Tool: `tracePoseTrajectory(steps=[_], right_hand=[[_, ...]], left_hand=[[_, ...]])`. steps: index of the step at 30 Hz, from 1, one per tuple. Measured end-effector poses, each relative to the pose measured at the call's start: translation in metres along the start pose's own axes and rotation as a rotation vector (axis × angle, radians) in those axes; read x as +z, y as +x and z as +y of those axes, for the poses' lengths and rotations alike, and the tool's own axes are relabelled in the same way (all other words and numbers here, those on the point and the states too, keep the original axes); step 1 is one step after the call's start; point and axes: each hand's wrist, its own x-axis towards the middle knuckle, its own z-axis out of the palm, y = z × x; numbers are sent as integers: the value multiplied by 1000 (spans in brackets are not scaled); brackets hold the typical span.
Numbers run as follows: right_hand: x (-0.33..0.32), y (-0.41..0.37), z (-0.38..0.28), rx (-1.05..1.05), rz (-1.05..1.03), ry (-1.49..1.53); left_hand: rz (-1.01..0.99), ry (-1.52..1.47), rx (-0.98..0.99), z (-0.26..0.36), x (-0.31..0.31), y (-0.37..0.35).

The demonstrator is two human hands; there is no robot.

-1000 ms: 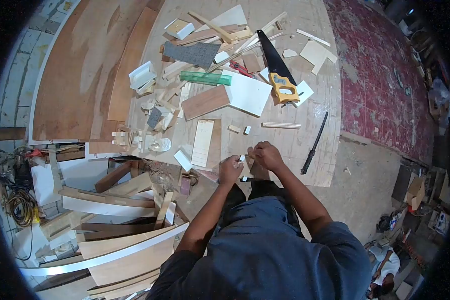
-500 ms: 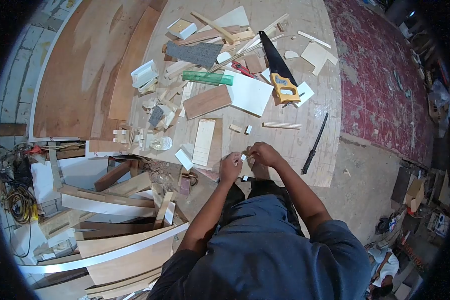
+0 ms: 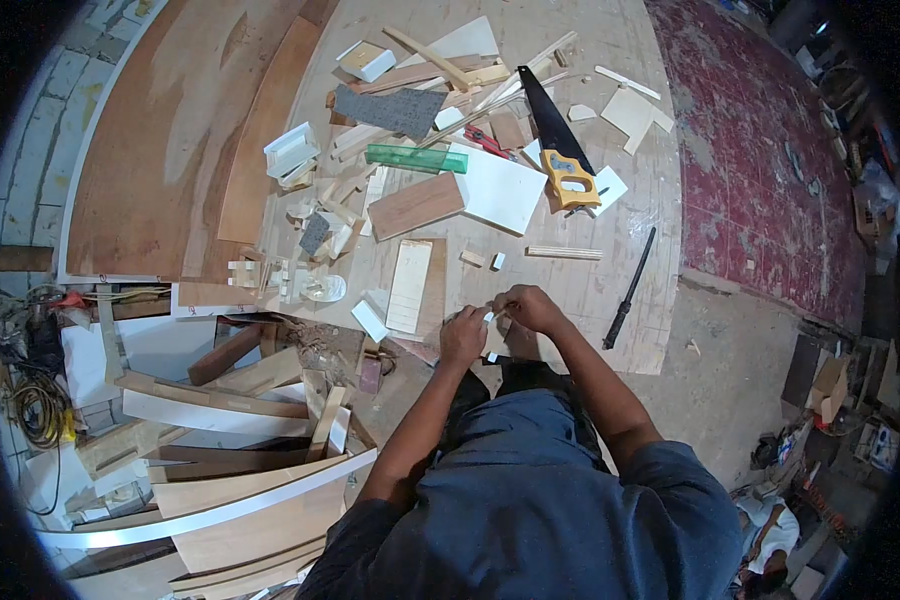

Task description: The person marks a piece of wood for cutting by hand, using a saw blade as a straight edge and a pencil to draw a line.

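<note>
Close together at the table's near edge, both hands meet around a small white block (image 3: 488,316). My left hand (image 3: 463,336) is closed on its left side. From the right, my right hand (image 3: 527,308) pinches at the block, its fingertips partly hidden. A tiny white block (image 3: 491,357) lies just below, at the edge. Above the hands sit a small wooden block (image 3: 472,258) and a white-faced block (image 3: 498,261). A pale board (image 3: 409,286) lies left of them, and a wooden strip (image 3: 564,252) to the upper right.
A handsaw (image 3: 560,150), a green ruler (image 3: 415,156), a white panel (image 3: 500,190) and a dark file-like tool (image 3: 631,290) lie on the table (image 3: 620,330). Wood offcuts (image 3: 260,400) are heaped at lower left. Another person (image 3: 770,535) is at lower right.
The fingers of my left hand have closed in slightly toward the small block. My right hand stays nearly in place.
</note>
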Motion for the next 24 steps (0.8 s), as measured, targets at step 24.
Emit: tracePoseTrajectory(steps=[24], right_hand=[[-6,-2,-3,32,137,-157]], left_hand=[[-7,3,84,-6,2,3]])
